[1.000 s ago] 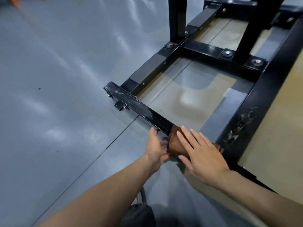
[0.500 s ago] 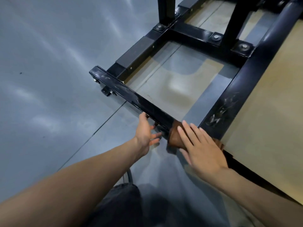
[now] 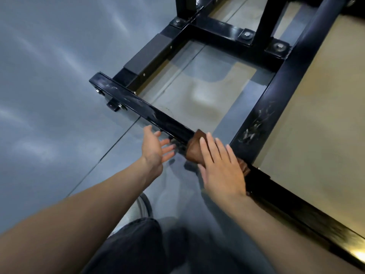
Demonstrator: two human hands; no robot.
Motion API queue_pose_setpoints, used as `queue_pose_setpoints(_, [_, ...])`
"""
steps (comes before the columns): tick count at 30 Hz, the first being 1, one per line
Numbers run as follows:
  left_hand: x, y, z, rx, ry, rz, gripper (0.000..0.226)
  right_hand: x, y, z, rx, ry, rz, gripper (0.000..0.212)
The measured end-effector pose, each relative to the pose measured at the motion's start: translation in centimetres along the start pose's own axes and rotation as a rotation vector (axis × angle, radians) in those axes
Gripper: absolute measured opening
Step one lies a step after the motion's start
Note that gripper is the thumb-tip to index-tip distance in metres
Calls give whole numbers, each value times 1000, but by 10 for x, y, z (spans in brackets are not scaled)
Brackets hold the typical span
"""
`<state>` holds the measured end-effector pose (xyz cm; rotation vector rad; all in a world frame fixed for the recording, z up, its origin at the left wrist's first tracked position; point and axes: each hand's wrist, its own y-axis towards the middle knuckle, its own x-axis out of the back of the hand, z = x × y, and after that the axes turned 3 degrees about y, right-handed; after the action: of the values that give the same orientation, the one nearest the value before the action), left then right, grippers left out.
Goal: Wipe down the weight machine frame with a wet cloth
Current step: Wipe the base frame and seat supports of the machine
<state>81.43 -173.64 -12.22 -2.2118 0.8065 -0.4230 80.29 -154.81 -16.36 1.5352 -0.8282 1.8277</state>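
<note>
Fingers (image 3: 214, 149) of the right hand (image 3: 221, 169) lay flat, pressing the brown cloth (image 3: 194, 148) onto the frame bar (image 3: 158, 115). Left hand (image 3: 153, 148) hovered open, empty. Firm, even pressure leftward would probably serve best.

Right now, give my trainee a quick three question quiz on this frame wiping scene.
1. True or false: the right hand lies flat on the cloth.
2. Which hand is off the cloth? A) left B) right
3. Fill in: the scuffs are on the ____ bar of the frame.

Key: 1 true. 2 A, the left hand is open beside the bar. 3 right.
</note>
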Motion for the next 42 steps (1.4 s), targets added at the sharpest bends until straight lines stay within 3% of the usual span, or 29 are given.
queue_pose_setpoints(7, [10, 11, -21, 5, 34, 31, 60, 0, 12, 7, -44, -18, -8, 71])
queue_pose_setpoints(12, [16, 13, -26, 34, -6, 65, 34, 1, 69, 41, 61, -29, -16, 72])
queue_pose_setpoints(16, [28, 23, -33, 50, -30, 63, 28, -1, 100, 71, 50, 12, -17, 75])
queue_pose_setpoints(19, [36, 32, -40, 43, -39, 60, 38, -3, 85, 67, 7, -4, -53, 67])
queue_pose_setpoints(24, [45, 45, -54, 42, -47, 68, 57, -3, 66, 55, -8, -40, -62, 71])
queue_pose_setpoints(30, [47, 63, -66, 33, -137, -26, 33, 1, 109, 78, 59, -38, -29, 68])
queue_pose_setpoints(36, [53, 70, -70, 65, -154, -26, 37, 1, 159, 116, 89, 24, 6, 75])
queue_pose_setpoints(42, [44, 46, -65, 49, -137, 35, 38, -1, 143, 97, 113, 38, 2, 76])
